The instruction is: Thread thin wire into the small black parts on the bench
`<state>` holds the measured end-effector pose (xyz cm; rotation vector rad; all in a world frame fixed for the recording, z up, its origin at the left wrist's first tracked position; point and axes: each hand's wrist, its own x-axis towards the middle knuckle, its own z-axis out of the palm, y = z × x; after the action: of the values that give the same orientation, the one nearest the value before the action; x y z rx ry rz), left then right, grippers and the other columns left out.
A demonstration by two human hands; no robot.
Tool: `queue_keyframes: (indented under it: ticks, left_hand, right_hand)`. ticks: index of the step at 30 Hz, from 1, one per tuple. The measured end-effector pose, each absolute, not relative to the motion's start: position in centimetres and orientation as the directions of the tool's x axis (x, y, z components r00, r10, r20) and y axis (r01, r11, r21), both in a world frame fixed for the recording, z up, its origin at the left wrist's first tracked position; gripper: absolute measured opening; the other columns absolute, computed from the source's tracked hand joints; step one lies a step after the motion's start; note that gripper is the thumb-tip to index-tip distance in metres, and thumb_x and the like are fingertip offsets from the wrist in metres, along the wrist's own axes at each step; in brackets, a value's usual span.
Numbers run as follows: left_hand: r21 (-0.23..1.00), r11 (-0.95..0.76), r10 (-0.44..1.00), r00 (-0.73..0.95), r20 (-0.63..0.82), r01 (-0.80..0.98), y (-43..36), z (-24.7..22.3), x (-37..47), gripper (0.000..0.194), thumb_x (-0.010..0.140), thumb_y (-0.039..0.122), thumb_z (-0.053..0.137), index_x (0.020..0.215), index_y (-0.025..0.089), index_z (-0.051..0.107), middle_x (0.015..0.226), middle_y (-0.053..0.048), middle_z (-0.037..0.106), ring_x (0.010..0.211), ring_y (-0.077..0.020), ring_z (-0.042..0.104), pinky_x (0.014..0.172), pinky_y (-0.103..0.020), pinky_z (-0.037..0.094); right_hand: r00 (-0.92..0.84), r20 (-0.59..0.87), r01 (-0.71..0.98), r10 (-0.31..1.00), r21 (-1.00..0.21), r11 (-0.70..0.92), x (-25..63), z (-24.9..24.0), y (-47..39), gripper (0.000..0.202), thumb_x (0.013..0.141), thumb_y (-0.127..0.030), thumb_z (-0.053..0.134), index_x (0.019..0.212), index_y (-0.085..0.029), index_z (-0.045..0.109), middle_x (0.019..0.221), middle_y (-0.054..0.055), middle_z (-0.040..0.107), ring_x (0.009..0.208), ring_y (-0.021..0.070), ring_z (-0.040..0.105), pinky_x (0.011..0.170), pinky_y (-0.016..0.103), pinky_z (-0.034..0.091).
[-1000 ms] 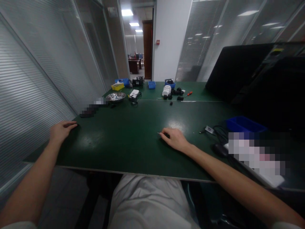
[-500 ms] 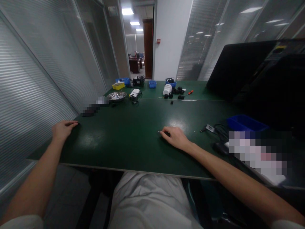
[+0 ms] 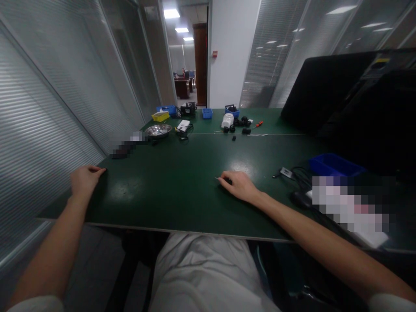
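Note:
At the left side of the green table (image 3: 169,190), my left hand (image 3: 85,180) is closed in a pinch, fingertips low over the surface. A tiny dark bit shows at those fingertips, too small to name. My right hand (image 3: 238,184) rests near the table's middle, fingers curled. Between its thumb and forefinger a short, thin, pale tip (image 3: 216,178) sticks out to the left; the rest is hidden by the fingers. To the right of this hand lies a black cable with a white label (image 3: 286,173).
A steel bowl (image 3: 158,131), a white device (image 3: 183,126), a blue basket (image 3: 207,114) and an orange screwdriver (image 3: 258,125) stand or lie toward the back. On the right are a blue tray (image 3: 336,165), a black mouse (image 3: 300,200) and dark monitors (image 3: 328,91).
The thumb and forefinger of my left hand have drawn closer together, with that hand slightly rotated. My right hand keeps its pose. The whole view has shifted slightly.

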<state>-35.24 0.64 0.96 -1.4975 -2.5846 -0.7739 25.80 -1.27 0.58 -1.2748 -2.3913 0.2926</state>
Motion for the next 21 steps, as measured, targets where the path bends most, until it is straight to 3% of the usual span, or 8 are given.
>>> queue_keyframes:
  ticks: [4, 8, 14, 17, 21]
  left_hand:
    - [0.342, 0.239, 0.870, -0.357, 0.340, 0.909, 1.9, 0.2, -32.5, 0.028, 0.089, 0.041, 0.067, 0.096, 0.015, 0.075, 0.083, 0.001, 0.073, 0.081, -0.0177, 0.064, 0.074, -0.023, 0.041]
    - [0.387, -0.095, 0.932, -0.055, 0.359, 0.917, 3.3, -0.4, -25.0, 0.026, 0.087, 0.042, 0.070, 0.093, 0.018, 0.076, 0.097, -0.004, 0.075, 0.091, -0.0219, 0.066, 0.082, -0.028, 0.045]
    - [0.529, -0.591, 0.807, 0.462, 0.368, 0.609, 2.5, -0.5, -7.9, 0.021, 0.093, 0.036, 0.068, 0.092, 0.016, 0.073, 0.101, -0.007, 0.071, 0.093, -0.0208, 0.065, 0.085, -0.031, 0.049]
    - [0.570, -0.686, 0.704, 0.611, 0.363, 0.452, 1.3, -0.6, -1.5, 0.018, 0.095, 0.032, 0.068, 0.091, 0.015, 0.072, 0.098, -0.008, 0.070, 0.092, -0.0197, 0.064, 0.084, -0.030, 0.049]
    - [0.570, -0.718, 0.662, 0.647, 0.379, 0.400, 0.4, -0.7, 1.2, 0.015, 0.094, 0.030, 0.070, 0.092, 0.016, 0.070, 0.098, -0.007, 0.069, 0.093, -0.0194, 0.063, 0.086, -0.030, 0.048]
  right_hand:
    - [-0.492, 0.279, 0.747, 0.825, -0.352, 0.564, 25.8, 0.1, -1.1, 0.031, 0.104, -0.043, 0.049, 0.095, -0.022, 0.069, 0.086, 0.002, 0.072, 0.073, 0.0158, 0.062, 0.066, 0.028, 0.036]
    - [-0.492, 0.290, 0.745, 0.821, -0.348, 0.569, 25.8, -0.1, -1.1, 0.031, 0.104, -0.044, 0.049, 0.095, -0.022, 0.069, 0.086, 0.002, 0.072, 0.074, 0.0161, 0.062, 0.066, 0.028, 0.035]
    - [-0.515, 0.260, 0.734, 0.817, -0.358, 0.577, 25.8, 0.5, -1.3, 0.031, 0.104, -0.044, 0.048, 0.097, -0.022, 0.070, 0.087, 0.003, 0.072, 0.073, 0.0157, 0.061, 0.066, 0.028, 0.035]
    - [-0.524, 0.256, 0.733, 0.812, -0.351, 0.583, 25.8, 0.5, -1.4, 0.029, 0.103, -0.043, 0.050, 0.097, -0.022, 0.070, 0.087, 0.003, 0.072, 0.074, 0.0158, 0.061, 0.066, 0.027, 0.034]
    - [-0.542, 0.256, 0.722, 0.801, -0.347, 0.599, 25.8, 0.5, -1.3, 0.027, 0.102, -0.042, 0.053, 0.094, -0.022, 0.069, 0.085, 0.002, 0.071, 0.072, 0.0148, 0.060, 0.065, 0.027, 0.032]
